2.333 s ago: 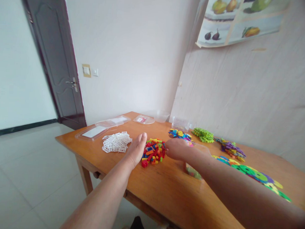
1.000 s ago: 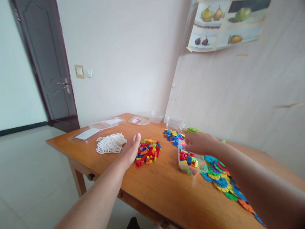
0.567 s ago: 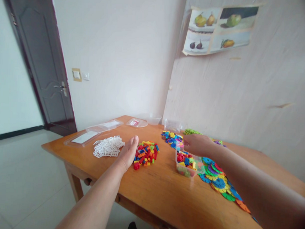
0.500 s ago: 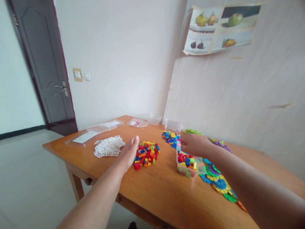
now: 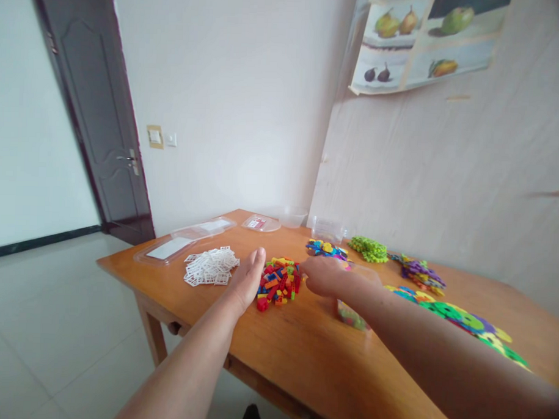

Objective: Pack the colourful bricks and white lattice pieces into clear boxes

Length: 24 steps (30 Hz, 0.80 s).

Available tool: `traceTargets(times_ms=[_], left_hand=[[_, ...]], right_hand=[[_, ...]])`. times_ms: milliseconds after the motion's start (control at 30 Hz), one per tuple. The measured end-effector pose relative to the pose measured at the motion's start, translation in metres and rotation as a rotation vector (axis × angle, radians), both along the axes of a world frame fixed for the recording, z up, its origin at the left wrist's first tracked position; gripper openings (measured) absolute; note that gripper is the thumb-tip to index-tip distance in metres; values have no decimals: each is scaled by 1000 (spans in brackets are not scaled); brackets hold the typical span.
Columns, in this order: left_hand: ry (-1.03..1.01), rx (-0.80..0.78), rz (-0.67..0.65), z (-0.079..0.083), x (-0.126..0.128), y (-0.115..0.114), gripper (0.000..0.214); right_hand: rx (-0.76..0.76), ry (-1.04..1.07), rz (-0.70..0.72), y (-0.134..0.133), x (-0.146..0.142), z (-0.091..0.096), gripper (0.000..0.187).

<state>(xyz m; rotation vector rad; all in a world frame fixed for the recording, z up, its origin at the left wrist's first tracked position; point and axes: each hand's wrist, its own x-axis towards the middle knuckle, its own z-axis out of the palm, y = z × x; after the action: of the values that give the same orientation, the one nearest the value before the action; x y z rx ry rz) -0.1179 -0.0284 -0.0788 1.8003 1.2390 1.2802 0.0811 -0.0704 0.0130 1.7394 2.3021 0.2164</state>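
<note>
Red, orange, blue and yellow bricks (image 5: 279, 281) are lying heaped at the centre of the frame, and two hands are flanking them on the wooden surface (image 5: 293, 350)! The left hand (image 5: 249, 276) is standing on edge just left of the heap, thumb up, looking open and showing nothing in its hold. Opposite, the right hand (image 5: 323, 275) is hovering back-up, its fingers hiding, so I cannot tell whether it is gripping anything. Loose little pieces like these are probably asking for a steady left palm as a wall and a low, gentle scoop. Right of centre, a clear tub (image 5: 351, 316) is sitting partly behind the right forearm. Textures now: blocky, hard-edged bricks are contrasting with lattice-like white pieces (image 5: 211, 266) at left, while flat round discs (image 5: 459, 318) are overlapping at lower right.
</note>
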Motion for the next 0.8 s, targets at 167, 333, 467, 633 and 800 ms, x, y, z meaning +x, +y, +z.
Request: traceTargets(times_ms=[167, 333, 467, 633, 800], left_hand=[[-46, -52, -21, 1, 1, 0, 71], [-39, -57, -12, 1, 1, 0, 73], [-20, -38, -14, 1, 0, -1, 71], [10, -31, -13, 0, -1, -1, 71], [-21, -18, -29, -2, 0, 3, 71]], right_hand=[[-16, -8, -39, 4, 4, 0, 33], [-50, -13, -49, 9, 5, -5, 30], [-72, -4, -16, 10, 4, -8, 29], [-4, 27, -46, 3, 13, 3, 30], [94, 61, -96, -10, 40, 28, 30]])
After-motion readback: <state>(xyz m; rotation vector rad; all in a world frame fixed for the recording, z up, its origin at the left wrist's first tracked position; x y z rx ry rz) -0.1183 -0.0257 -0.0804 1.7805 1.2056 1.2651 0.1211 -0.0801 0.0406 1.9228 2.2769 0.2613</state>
